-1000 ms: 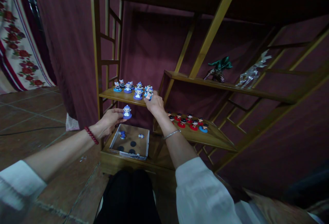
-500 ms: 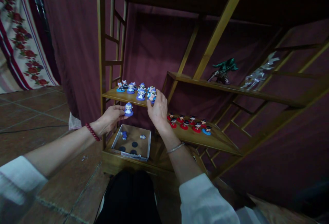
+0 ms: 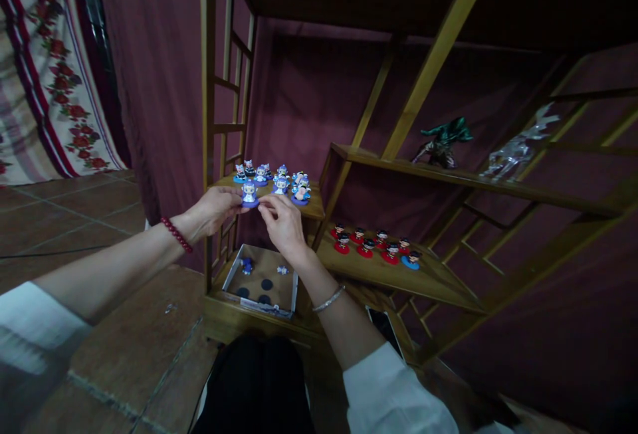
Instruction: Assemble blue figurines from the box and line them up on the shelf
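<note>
My left hand (image 3: 219,209) grips a purple-and-white figurine (image 3: 250,193) by the left side of its round purple base, at the front edge of the upper left shelf (image 3: 315,208). The fingers of my right hand (image 3: 280,216) are pinched together at the right side of the same base. Behind and beside it on that shelf stand several small figurines (image 3: 280,185) on blue and purple bases. Below lies an open shallow box (image 3: 294,293) with a blue figurine (image 3: 246,266), a small pale figurine (image 3: 282,270) and several dark discs (image 3: 266,284).
On the middle shelf (image 3: 349,262) stand several red-based figurines (image 3: 365,248) and one blue-based figurine (image 3: 411,260). A green figure (image 3: 443,141) and a clear figure (image 3: 518,148) stand on the upper right shelf (image 3: 478,188). A dark flat device (image 3: 383,329) lies lower right.
My right hand has left the figurines at the shelf's right and come to the held one. My left hand has raised that figurine to the shelf edge. The view has shifted slightly.
</note>
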Tool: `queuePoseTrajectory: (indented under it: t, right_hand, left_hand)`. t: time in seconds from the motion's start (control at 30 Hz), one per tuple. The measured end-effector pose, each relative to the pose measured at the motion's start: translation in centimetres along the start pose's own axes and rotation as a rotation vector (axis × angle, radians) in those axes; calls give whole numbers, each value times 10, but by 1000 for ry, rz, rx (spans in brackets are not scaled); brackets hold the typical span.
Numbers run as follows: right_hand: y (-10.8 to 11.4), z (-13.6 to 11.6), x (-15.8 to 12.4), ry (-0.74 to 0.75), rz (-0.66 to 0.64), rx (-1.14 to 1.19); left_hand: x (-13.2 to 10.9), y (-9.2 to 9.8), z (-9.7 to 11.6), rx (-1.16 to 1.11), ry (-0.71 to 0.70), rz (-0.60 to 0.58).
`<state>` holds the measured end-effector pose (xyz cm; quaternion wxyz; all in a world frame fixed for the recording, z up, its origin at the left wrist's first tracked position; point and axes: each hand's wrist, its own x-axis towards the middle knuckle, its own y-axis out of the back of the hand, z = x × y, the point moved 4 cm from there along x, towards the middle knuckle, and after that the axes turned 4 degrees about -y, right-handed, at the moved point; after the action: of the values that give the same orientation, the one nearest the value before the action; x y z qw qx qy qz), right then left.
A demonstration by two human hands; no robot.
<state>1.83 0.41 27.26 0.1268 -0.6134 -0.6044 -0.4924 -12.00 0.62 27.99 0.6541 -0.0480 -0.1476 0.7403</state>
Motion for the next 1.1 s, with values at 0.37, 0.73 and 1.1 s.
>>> queuePoseTrajectory:
  t: [0.37, 0.73, 1.1]
  right_hand:
    - [-12, -2, 21, -26, -25, -126]
    - [-24, 11, 29, -36, -17, -208]
    - [-29, 15, 31, -78, -32, -205]
  left_hand:
    - [34, -3, 13, 112, 0, 44]
    - [65, -6, 9, 220, 8, 13]
    - [74, -5, 5, 259, 5, 38]
